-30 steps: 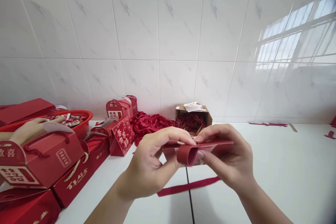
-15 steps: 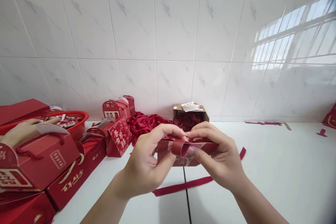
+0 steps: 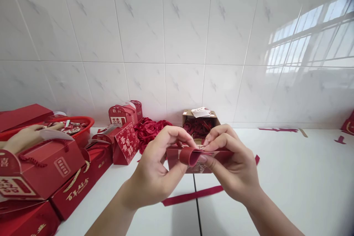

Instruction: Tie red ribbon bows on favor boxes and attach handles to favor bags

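A red paper gift box with pale printing is held up just above the table between both hands. A curled dark-red strip forms a loop at its near top edge. My left hand is closed around the left end, thumb against the loop and index finger arched over the top. My right hand pinches the right part of the top edge, thumb in front and fingers behind. Between the fingertips a small pale printed piece shows. A red ribbon lies below the hands.
Red gift boxes crowd the left, beside a red basin where another person's hand reaches. Behind are heaped red ribbons and an open cardboard box against the tiled wall. Ribbon scraps lie back right.
My right fingers have lifted and spread slightly away from my left fingertips, uncovering the pale piece between them. The box has tilted a little. The other person's hand has hardly moved.
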`<state>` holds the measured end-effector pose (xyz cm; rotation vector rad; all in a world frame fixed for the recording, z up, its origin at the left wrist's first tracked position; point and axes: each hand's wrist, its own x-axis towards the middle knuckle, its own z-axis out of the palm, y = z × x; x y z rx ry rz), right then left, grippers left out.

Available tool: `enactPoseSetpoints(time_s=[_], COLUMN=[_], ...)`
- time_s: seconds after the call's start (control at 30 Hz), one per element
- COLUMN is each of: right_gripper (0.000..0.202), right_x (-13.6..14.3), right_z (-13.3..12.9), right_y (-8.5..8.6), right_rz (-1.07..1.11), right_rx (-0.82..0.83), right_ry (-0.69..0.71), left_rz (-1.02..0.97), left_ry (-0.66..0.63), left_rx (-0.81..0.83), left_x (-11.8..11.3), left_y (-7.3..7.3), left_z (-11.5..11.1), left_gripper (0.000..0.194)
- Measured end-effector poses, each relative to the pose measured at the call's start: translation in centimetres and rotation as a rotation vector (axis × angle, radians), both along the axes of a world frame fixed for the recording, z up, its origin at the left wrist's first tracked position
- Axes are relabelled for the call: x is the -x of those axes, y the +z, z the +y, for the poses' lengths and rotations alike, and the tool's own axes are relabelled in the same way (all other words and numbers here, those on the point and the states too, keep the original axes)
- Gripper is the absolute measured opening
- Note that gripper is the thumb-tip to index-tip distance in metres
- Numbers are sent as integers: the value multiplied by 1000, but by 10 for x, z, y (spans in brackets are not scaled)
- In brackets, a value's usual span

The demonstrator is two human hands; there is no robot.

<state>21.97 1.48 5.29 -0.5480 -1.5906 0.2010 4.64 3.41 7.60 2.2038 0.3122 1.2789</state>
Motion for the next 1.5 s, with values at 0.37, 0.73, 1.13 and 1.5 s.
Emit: enactPoseSetpoints(time_s=[0.37,0.73,1.13,1.5], right_gripper=[20,11,13,23], right_x=[-4,7,6,0], right_z=[-3,-2,11,6], right_y=[-3,-2,-2,4], right_rz=[-66,66,124,181], right_rx=[-85,32,272,805], right_ry=[5,-60,-109,318], left_rz=[51,-111,-100,93], left_ry=[8,117,109,312], left_rx=[-168,-68,264,189], left_x=[3,-9,-12,11], left_y=[1,-7,-7,10], left_z=[-2,-1,8,14], left_gripper=[36,31,30,10])
